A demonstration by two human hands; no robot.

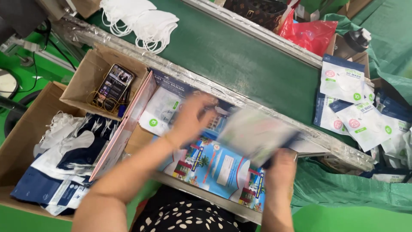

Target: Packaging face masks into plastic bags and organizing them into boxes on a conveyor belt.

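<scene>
White-blue mask pouch [257,135], blurred | pinched from below by right hand [281,165] | left hand [193,116] beside it, grip unclear

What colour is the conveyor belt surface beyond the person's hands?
Dark green, seen in the head view: the conveyor belt runs diagonally beyond both hands.

1. Conveyor belt [240,56], green, runs diagonally across the top.
2. Loose white masks [141,19] heaped at the belt's upper end.
3. Phone [114,83] lies in a small cardboard box [81,77], screen lit.
4. Large carton [17,146], left, holds dark blue and white pouches.
5. Packaged masks [360,116] piled at right, beside the belt.
6. Red bag [311,32] and dark bottle [352,43] beyond the belt.
</scene>
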